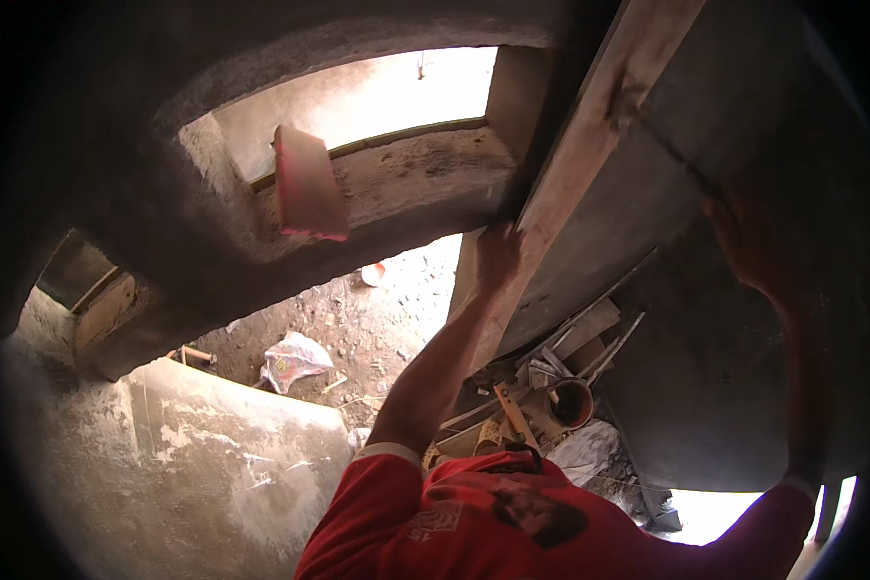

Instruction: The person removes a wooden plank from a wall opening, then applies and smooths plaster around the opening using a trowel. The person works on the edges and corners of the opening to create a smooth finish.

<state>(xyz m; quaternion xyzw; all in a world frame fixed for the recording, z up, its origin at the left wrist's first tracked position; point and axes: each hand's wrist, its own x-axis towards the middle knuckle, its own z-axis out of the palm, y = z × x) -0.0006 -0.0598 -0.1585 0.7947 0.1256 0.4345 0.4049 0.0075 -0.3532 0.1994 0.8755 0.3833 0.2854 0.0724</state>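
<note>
A long wooden plank (575, 159) slants from the upper right down past my left arm. My left hand (498, 256) is closed on the plank's left edge, around its middle; some of the fingers are hidden. Out to the right, my raised right hand (741, 237) grips a hammer (675, 147) by its thin dark handle. The hammer's head is smeared and dim, and it lies over the upper part of the plank. I cannot tell whether it touches the wood.
A reddish brick-like slab (307, 188) leans on the sill of a wall opening (411, 159). Below lie rubble ground (358, 314), a plastic bag (296, 361), and a heap of wood scraps with a round container (570, 403). A dark wall (715, 358) stands at right, a rough plastered wall (222, 464) at lower left.
</note>
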